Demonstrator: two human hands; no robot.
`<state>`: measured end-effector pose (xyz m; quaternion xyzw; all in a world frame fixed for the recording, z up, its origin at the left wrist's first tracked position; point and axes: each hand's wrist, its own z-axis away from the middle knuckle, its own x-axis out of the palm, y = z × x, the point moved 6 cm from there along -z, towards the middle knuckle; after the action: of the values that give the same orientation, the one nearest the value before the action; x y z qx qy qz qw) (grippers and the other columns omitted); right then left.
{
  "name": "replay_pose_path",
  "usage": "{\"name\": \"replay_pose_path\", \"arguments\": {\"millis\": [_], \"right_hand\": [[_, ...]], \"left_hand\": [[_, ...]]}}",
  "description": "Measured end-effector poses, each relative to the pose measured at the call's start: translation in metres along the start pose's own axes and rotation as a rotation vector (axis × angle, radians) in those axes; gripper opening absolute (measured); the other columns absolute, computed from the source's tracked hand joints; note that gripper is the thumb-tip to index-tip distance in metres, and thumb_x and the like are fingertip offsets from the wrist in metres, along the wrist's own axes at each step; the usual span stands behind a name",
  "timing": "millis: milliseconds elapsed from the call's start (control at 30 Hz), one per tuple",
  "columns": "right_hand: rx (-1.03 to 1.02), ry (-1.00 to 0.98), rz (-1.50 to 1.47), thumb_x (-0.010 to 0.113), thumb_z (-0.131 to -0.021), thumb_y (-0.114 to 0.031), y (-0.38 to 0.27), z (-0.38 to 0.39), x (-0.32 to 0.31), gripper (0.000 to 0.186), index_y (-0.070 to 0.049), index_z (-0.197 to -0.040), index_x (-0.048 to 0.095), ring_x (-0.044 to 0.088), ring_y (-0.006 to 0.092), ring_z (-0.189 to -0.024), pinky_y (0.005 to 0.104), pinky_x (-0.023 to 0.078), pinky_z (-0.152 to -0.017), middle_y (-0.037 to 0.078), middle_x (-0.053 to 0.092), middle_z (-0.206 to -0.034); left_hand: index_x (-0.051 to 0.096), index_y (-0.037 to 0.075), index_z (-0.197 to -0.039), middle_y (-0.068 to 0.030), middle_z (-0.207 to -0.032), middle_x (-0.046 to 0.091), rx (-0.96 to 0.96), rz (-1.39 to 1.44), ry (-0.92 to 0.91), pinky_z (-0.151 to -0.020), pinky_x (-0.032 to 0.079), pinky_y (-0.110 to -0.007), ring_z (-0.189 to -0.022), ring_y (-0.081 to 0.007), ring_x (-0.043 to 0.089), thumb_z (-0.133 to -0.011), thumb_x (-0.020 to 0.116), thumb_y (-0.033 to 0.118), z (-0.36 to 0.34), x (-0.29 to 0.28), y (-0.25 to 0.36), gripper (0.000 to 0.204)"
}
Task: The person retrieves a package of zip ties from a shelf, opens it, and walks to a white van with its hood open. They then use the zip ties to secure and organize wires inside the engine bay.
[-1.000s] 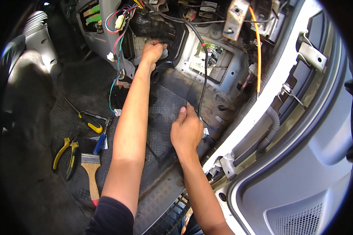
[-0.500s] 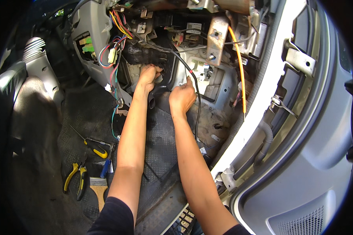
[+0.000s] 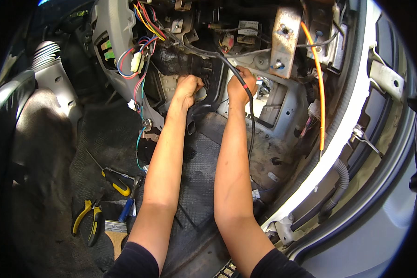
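Observation:
Under a stripped dashboard, my left hand reaches in beside a black plastic housing. Its fingers are curled closed, and whatever they grip is hidden. My right hand is at the left edge of a rectangular opening in a grey metal panel. Its fingers are bent inward; I cannot make out what lies in them. A black cable with a red band hangs across the front of this hand. White and dark parts show inside the opening.
Coloured wires with a white connector hang at left. A rusty bracket and an orange cable are at right. On the black mat lie a screwdriver, pliers, a blue-handled tool and a paintbrush.
My right hand has moved farther in, and the black cable now crosses in front of it. My left hand stays by the black housing. The whole view has shifted slightly.

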<state>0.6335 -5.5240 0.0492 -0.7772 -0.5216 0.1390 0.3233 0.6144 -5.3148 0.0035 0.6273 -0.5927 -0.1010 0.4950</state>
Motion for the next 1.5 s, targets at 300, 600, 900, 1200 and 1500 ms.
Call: {"name": "replay_pose_path", "arguments": {"millis": [300,600,900,1200,1500], "right_hand": [[-0.044,0.029,-0.017,0.057,-0.086,-0.01,0.006,-0.014,0.014,0.025,-0.013,-0.094,0.08,0.071,0.0379,-0.089,0.044,0.054,-0.081,0.018,0.074,-0.09],[0.021,-0.011,0.091,0.06,-0.085,-0.014,-0.009,-0.031,0.006,0.023,-0.021,-0.092,0.081,0.071,0.0364,-0.092,0.0444,0.056,-0.081,0.016,0.074,-0.089],[-0.061,0.013,0.065,0.06,-0.078,-0.008,0.0,-0.034,0.005,0.027,-0.017,-0.093,0.081,0.071,0.0368,-0.086,0.0435,0.056,-0.077,0.018,0.074,-0.089],[0.041,-0.03,0.06,0.061,-0.075,-0.007,0.004,-0.034,0.009,0.027,-0.016,-0.09,0.081,0.072,0.0344,-0.082,0.0424,0.057,-0.075,0.018,0.074,-0.085],[-0.027,0.087,0.114,0.06,-0.075,-0.006,-0.007,-0.033,-0.009,0.026,-0.014,-0.092,0.08,0.072,0.0359,-0.085,0.0442,0.056,-0.076,0.019,0.074,-0.088]], "left_hand": [[0.069,0.001,-0.094,-0.0054,-0.087,0.069,0.102,-0.208,-0.035,-0.07,0.05,-0.028,-0.078,-0.0156,0.062,-0.079,0.069,0.0,0.007,0.008,0.01,0.015],[0.069,-0.001,-0.077,-0.0133,-0.081,0.072,0.142,-0.819,0.288,-0.078,0.053,-0.035,-0.081,-0.0236,0.069,-0.073,0.089,0.028,0.004,-0.003,0.013,0.035],[0.07,-0.007,-0.084,-0.0146,-0.074,0.071,-0.007,-0.417,0.116,-0.049,0.056,-0.03,-0.056,-0.0206,0.07,-0.087,0.07,0.011,0.023,0.012,0.02,0.018],[0.071,-0.002,-0.101,-0.0114,-0.095,0.075,-0.087,-0.13,0.103,-0.06,0.053,-0.022,-0.076,-0.0154,0.07,-0.092,0.056,0.007,0.028,0.016,0.017,0.019],[0.072,-0.004,-0.089,-0.0101,-0.087,0.074,-0.025,-0.212,0.14,-0.054,0.048,-0.023,-0.065,-0.0155,0.067,-0.082,0.059,0.004,0.031,0.015,0.023,0.017]]}}
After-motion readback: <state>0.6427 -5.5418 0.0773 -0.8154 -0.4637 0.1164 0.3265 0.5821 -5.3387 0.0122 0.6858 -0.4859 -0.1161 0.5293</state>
